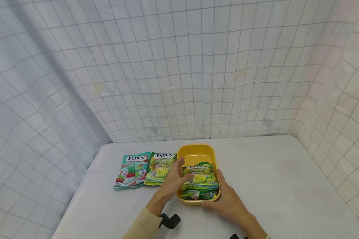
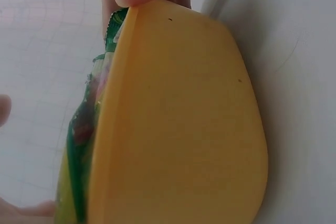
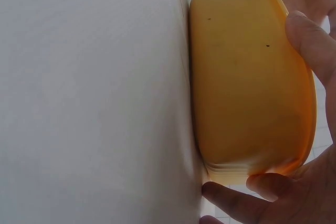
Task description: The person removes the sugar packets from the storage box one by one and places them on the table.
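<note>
Left hand (image 1: 174,179) grips the near-left rim of the yellow oval plastic tub (image 1: 197,153), fingers over the green-yellow candy bag (image 1: 201,181) inside; right hand (image 1: 227,199) cups its near-right corner on the white worktop (image 1: 272,186). Two flat candy bags (image 1: 145,168) lie just left of the left hand. Risk: overfilled bag could slip out if the tub tilts.

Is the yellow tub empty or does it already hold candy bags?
Not empty. The yellow tub holds green candy bags stacked in its near half; the far part of its floor is bare. How many bags cannot be told.
</note>
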A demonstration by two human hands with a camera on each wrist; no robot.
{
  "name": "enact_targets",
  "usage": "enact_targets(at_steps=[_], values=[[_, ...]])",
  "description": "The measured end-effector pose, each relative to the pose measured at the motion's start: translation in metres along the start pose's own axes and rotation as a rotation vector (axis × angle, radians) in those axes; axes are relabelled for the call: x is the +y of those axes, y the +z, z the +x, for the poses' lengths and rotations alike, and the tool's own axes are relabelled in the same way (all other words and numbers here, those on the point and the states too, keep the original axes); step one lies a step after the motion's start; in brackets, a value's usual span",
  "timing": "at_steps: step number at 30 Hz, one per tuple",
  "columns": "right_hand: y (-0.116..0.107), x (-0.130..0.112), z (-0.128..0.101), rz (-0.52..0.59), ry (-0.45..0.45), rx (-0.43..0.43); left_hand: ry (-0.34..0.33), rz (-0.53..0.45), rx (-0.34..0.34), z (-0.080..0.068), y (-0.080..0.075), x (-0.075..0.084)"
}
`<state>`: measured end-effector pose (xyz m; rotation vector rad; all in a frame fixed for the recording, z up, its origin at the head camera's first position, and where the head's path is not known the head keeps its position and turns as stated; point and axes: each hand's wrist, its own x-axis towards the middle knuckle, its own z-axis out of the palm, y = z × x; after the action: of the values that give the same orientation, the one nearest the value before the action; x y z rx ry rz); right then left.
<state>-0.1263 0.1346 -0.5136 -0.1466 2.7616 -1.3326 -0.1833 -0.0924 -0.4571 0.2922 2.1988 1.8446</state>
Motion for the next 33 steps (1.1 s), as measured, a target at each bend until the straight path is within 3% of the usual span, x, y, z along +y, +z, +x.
enact_targets(at_steps=[17, 28, 33], values=[[0.0, 0.002, -0.002, 0.001, 0.012, -0.011, -0.074, 0.002, 0.051, 0.005, 0.013, -0.009], [0.002, 0.003, -0.002, -0.001, -0.009, -0.007, -0.167, 0.131, 0.065, 0.004, 0.018, -0.006], [0.001, 0.001, -0.001, 0.001, -0.009, 0.003, -0.142, 0.15, 0.044, 0.006, 0.017, -0.002]])
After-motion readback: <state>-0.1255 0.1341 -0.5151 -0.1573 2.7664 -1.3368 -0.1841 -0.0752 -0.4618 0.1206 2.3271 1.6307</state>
